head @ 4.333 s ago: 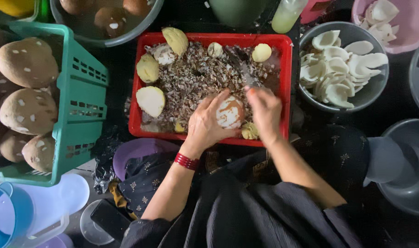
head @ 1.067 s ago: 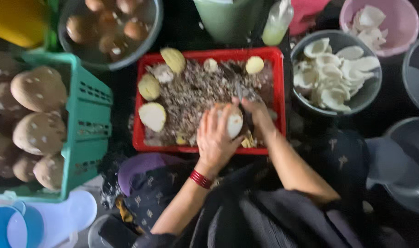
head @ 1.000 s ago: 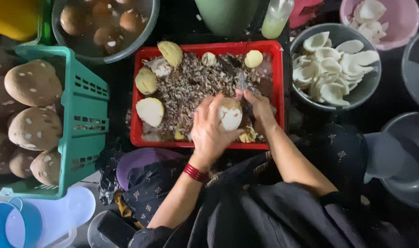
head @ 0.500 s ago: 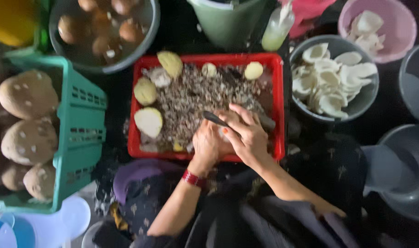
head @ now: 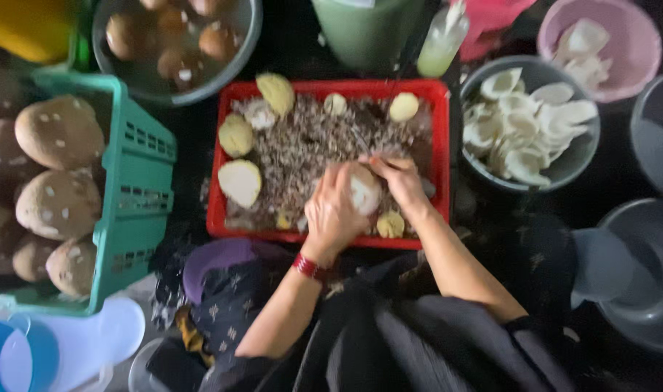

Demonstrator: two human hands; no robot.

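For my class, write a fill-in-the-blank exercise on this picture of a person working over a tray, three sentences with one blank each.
1. The left hand holds a pale round piece over a tray whose colour is ____.
2. The brown spotted lumps lie in a basket whose colour is ____.
3. The wristband on the left wrist is ____.

Missing words: red; green; red
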